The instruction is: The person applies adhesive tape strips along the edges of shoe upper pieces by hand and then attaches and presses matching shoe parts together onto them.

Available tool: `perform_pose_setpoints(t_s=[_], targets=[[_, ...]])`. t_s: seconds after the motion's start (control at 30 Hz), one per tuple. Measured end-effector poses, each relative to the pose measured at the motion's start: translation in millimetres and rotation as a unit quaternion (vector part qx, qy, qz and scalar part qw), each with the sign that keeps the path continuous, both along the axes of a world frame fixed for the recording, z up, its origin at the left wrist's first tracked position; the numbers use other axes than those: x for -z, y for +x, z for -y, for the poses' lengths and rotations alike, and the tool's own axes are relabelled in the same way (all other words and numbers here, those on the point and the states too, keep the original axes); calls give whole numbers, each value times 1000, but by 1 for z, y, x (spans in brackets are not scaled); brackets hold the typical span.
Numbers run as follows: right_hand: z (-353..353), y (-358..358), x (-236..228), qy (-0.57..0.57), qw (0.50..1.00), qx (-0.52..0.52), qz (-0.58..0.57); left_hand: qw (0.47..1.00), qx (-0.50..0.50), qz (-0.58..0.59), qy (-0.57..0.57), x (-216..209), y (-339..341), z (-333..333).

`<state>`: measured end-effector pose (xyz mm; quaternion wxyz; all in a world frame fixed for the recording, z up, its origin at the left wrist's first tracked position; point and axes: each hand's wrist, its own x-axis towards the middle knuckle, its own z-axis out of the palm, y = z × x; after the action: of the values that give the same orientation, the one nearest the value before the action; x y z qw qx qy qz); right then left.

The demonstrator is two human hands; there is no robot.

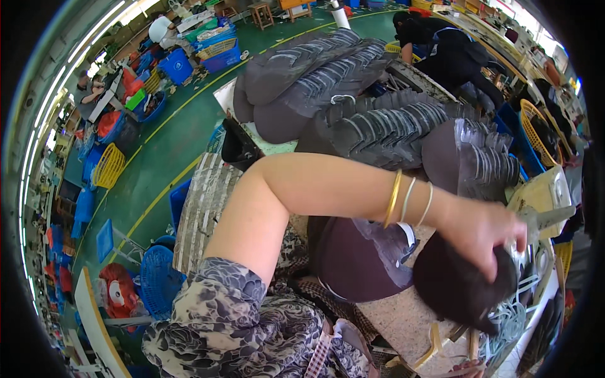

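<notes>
My left arm stretches across the view from a patterned sleeve, with thin bangles at the wrist. My left hand (485, 233), somewhat blurred, is closed over the upper edge of a dark, rounded cap brim (457, 286). Beside its fingertips is a pale machine part (545, 217). A bit of my right hand (467, 368) seems to show at the bottom edge; its fingers are too hidden to read. Left of the held piece lies a pile of similar brims (356, 261), a whitish smear along its edge. Pale strips (507, 321) are tangled below the left hand.
Overlapping rows of dark brims (384, 135) cover the far table, with another stack (315, 69) behind. A striped board (205, 208) stands left of my arm. Blue baskets (157, 277) sit on the green floor (161, 154). Another person (441, 50) bends at the far right.
</notes>
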<state>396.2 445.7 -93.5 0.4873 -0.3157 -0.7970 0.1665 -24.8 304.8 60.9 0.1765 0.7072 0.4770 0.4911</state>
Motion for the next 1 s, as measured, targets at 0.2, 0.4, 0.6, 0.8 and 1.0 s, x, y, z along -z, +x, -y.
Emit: perform_pose_setpoints(t_s=[0.2, 0.4, 0.6, 0.8, 1.0], targets=[[71, -121, -87, -312, 924, -207, 72, 994, 39, -19, -99, 103, 50, 68], [73, -132, -51, -264, 913, -282, 131, 984, 31, 25, -175, 109, 45, 80], [86, -193, -85, -424, 809, -361, 189, 905, 103, 166, -377, 93, 8, 102], [88, -208, -90, -367, 803, -418, 212, 876, 96, 138, -452, 75, 15, 90], [90, -221, -76, -253, 813, -474, 225, 868, 82, 141, -469, 72, 20, 91]])
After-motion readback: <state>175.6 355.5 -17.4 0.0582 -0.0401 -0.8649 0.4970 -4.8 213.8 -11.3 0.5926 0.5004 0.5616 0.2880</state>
